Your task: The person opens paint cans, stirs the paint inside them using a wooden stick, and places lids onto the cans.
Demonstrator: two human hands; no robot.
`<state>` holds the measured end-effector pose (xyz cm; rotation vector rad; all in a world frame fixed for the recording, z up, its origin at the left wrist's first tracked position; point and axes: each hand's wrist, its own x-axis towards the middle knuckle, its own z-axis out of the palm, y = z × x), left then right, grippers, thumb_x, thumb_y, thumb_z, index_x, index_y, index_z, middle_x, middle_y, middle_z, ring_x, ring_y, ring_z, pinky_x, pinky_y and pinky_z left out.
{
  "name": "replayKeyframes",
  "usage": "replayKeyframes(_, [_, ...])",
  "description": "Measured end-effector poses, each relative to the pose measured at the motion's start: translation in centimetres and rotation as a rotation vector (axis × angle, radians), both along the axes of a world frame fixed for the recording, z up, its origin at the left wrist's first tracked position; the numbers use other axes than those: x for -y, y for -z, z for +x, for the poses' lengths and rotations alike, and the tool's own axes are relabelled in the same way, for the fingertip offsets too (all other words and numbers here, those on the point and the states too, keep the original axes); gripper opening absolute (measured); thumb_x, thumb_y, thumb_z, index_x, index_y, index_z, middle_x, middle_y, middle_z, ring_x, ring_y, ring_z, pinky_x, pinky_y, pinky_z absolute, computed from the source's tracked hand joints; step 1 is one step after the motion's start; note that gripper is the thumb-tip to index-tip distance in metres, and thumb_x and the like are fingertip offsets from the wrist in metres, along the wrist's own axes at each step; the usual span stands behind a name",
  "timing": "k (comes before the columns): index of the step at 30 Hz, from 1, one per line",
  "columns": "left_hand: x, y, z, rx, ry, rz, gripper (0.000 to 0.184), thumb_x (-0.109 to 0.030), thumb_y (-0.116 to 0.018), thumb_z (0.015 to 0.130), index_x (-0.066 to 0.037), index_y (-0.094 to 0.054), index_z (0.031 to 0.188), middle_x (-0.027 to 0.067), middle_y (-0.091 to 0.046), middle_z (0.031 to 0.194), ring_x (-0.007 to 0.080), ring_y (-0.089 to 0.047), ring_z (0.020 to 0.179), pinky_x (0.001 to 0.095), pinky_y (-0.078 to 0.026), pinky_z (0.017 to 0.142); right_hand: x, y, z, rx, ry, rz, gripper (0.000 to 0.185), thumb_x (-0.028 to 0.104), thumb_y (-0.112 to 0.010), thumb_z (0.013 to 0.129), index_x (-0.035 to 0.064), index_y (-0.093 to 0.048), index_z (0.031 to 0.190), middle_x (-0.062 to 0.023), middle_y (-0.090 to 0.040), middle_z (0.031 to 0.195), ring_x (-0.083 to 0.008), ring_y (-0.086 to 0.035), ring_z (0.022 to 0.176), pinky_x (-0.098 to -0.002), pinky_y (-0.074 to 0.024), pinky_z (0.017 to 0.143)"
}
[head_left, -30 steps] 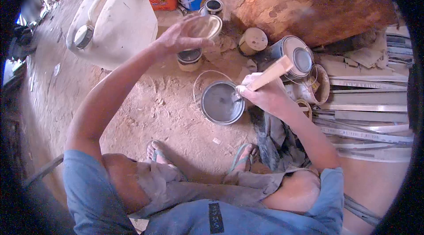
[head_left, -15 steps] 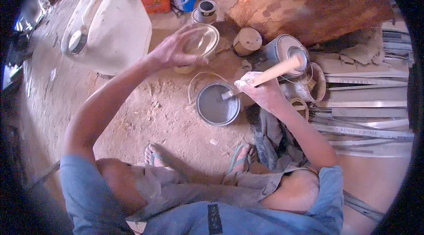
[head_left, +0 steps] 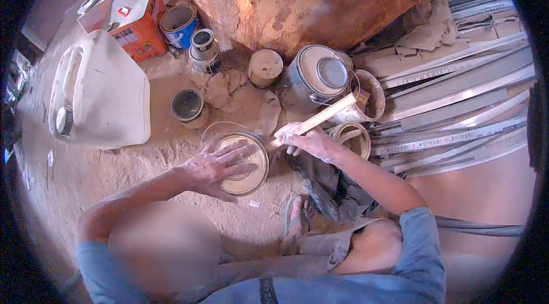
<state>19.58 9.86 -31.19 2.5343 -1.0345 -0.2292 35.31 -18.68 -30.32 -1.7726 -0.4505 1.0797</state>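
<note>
My left hand [head_left: 220, 170] lies flat with fingers spread over a round cream lid [head_left: 257, 161], which covers the paint can in front of me. The can's thin wire handle arcs up behind the lid. Fingers of my right hand [head_left: 309, 143] are closed round a pale wooden stick [head_left: 329, 114], held at a slant. Its lower end is beside the lid's right edge, and its upper end points away to the right. Whether that end touches the can, I cannot tell. The grey contents seen before are hidden under the lid.
A white jerrycan [head_left: 108, 98] stands left, near an orange box [head_left: 137, 35] and a blue bucket [head_left: 186, 35]. A small open can [head_left: 189, 105] and a large lidded can [head_left: 303, 75] are ahead. Metal strips [head_left: 457, 107] lie right; a brown bulky object [head_left: 303, 1] stands behind.
My left hand has brought the lid down towards me onto the can. The stick has come out of the grey contents, still in my right hand. The view has shifted.
</note>
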Motion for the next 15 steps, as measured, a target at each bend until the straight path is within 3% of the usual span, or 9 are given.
replayKeyframes(1, [0.0,0.9,0.3,-0.027,0.025,0.0,0.09,-0.067,-0.072,0.078,-0.027,-0.042,0.153,0.0139,-0.023,0.165,0.0325,-0.026,0.152,0.0654,-0.013,0.12,0.1,-0.3,0.1,0.097,0.018,0.074,0.025,0.024,-0.064,0.096,0.0022,-0.072,0.105,-0.005,-0.072,0.097,-0.0122,-0.066,0.077,-0.0282,-0.0551,0.069])
replayKeyframes(3, [-0.2,2.4,0.5,0.004,0.058,0.001,0.091,-0.069,-0.071,0.077,-0.027,-0.041,0.153,0.0135,-0.023,0.165,0.0332,-0.026,0.152,0.0671,-0.016,0.118,0.3,-1.5,0.6,0.309,0.042,0.204,0.02,0.012,-0.061,0.094,-0.0029,-0.073,0.1,-0.0088,-0.071,0.095,-0.0132,-0.065,0.077,-0.028,-0.0555,0.07])
replayKeyframes(5, [-0.3,2.7,-0.1,0.035,0.095,0.052,0.092,-0.07,-0.071,0.076,-0.027,-0.042,0.152,0.013,-0.022,0.166,0.0326,-0.026,0.152,0.0681,-0.018,0.116,0.4,-5.0,0.9,0.438,0.076,0.127,0.019,0.011,-0.063,0.093,-0.0036,-0.073,0.1,-0.0089,-0.071,0.094,-0.0135,-0.066,0.076,-0.0279,-0.0552,0.07])
replayKeyframes(6, [-0.3,2.8,-0.4,0.023,0.092,0.056,0.092,-0.07,-0.071,0.076,-0.027,-0.042,0.152,0.013,-0.022,0.166,0.0326,-0.026,0.152,0.0681,-0.018,0.116,1.1,-4.8,1.6,0.443,0.111,0.237,0.019,0.013,-0.064,0.093,-0.0028,-0.073,0.099,-0.0079,-0.071,0.092,-0.0131,-0.065,0.074,-0.0271,-0.0545,0.069])
replayKeyframes(12, [-1.9,1.6,-1.4,-0.038,0.004,0.015,0.094,-0.062,-0.078,0.073,-0.028,-0.043,0.152,0.0146,-0.024,0.165,0.0325,-0.026,0.152,0.0669,-0.01,0.12,3.4,-8.8,1.1,0.4,0.286,0.211,0.017,0.014,-0.064,0.094,-0.0001,-0.074,0.094,-0.0048,-0.07,0.086,-0.0101,-0.063,0.071,-0.0257,-0.053,0.066])
replayKeyframes(15, [-3.6,1.4,-1.0,0.192,-0.215,-0.085,0.1,-0.06,-0.083,0.065,-0.026,-0.046,0.152,0.0164,-0.033,0.161,0.0371,-0.033,0.148,0.0634,-0.017,0.119,4.4,-9.1,1.1,0.373,0.314,0.154,0.018,0.017,-0.065,0.095,0.0014,-0.074,0.096,-0.0036,-0.07,0.086,-0.0097,-0.063,0.07,-0.0239,-0.052,0.063])
